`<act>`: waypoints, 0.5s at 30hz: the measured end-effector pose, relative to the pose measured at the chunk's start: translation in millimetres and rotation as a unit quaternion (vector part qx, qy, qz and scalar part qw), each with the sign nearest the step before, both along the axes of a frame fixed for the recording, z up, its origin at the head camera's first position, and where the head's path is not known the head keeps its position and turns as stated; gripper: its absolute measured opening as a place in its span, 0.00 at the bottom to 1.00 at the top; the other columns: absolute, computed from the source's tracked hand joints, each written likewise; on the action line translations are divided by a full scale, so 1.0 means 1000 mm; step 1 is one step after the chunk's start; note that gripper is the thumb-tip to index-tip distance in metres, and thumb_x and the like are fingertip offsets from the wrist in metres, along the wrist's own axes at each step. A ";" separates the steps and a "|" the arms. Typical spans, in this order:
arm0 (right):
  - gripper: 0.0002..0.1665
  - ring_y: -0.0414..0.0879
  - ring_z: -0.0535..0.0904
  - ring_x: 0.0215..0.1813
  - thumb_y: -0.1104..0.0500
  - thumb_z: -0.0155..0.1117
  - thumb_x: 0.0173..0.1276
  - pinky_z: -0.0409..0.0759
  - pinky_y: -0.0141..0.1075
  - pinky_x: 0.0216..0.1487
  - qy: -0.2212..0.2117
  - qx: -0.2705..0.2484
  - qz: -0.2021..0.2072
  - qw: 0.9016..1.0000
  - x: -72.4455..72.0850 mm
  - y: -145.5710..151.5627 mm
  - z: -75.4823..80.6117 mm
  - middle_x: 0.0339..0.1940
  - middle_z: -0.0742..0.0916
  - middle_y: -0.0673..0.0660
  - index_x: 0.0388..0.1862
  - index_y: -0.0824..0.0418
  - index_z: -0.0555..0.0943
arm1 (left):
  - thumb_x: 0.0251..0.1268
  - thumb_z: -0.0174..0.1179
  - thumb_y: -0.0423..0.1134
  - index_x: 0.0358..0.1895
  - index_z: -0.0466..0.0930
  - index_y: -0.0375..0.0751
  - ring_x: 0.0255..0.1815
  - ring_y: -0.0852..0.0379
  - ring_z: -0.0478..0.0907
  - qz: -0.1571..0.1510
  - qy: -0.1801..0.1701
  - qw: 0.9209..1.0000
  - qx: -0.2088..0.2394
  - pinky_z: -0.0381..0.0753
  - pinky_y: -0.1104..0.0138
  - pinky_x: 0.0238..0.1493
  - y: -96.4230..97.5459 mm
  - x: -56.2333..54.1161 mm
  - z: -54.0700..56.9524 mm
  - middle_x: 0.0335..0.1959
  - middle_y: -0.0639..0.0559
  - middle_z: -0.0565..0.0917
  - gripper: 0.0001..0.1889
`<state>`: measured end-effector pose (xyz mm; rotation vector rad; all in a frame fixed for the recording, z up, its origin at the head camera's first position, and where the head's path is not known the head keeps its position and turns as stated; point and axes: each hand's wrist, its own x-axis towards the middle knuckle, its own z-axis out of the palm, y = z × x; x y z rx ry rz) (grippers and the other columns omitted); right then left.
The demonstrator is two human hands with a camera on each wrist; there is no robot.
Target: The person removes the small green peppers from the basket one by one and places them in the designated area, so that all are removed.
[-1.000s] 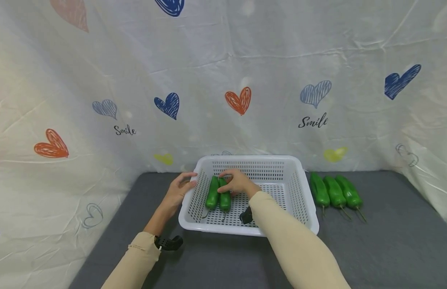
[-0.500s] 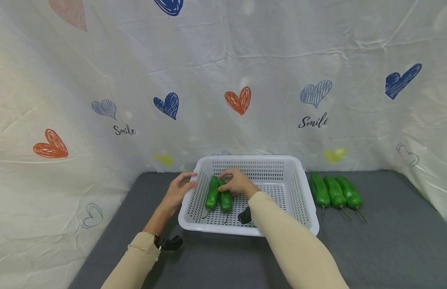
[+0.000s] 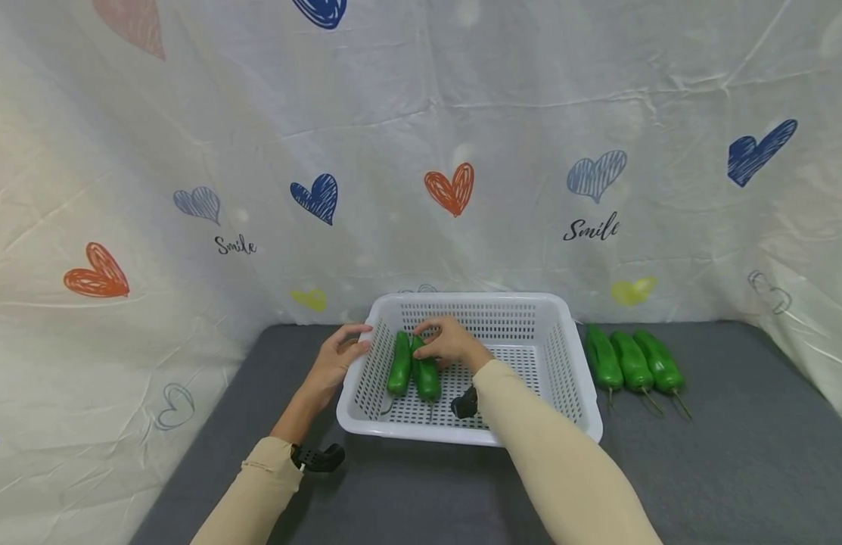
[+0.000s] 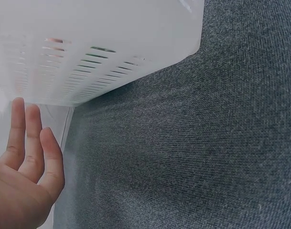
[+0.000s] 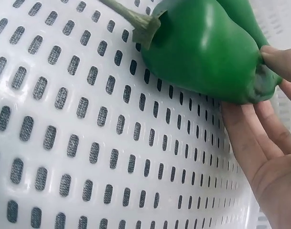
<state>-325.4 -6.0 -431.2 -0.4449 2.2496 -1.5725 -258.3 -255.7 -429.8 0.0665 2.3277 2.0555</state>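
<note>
Inside a white slotted plastic basket (image 3: 421,434), two long green peppers lie side by side, stems toward the person. My right hand (image 3: 451,342) grips the right-hand pepper (image 3: 427,381) near its far end, thumb on top. In the right wrist view that pepper (image 5: 202,47) shows its stem, with fingertips under its blossom end. The left-hand pepper (image 3: 399,365) lies untouched by the left wall. At the basket's left rim is my left hand (image 3: 334,363), its thumb and forefinger touching the edge. Seen from the left wrist, the other fingers (image 4: 33,138) are extended beside the outer wall.
Three more green peppers (image 3: 633,361) lie in a row on the dark grey table (image 3: 741,439), just right of the basket. A white curtain (image 3: 393,121) with printed hearts hangs behind the table and at its left side.
The pepper in my right hand has shifted slightly right, its stem end moving away from the other pepper. My left hand stays at the basket rim.
</note>
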 end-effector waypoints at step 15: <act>0.30 0.59 0.81 0.54 0.71 0.74 0.63 0.85 0.50 0.44 -0.051 -0.107 0.020 0.993 -0.006 0.008 0.014 0.55 0.80 0.67 0.64 0.67 0.79 | 0.76 0.61 0.39 0.69 0.72 0.40 0.47 0.48 0.83 -0.004 0.008 1.000 -0.003 0.85 0.58 0.40 0.000 0.001 0.001 0.59 0.34 0.78 0.22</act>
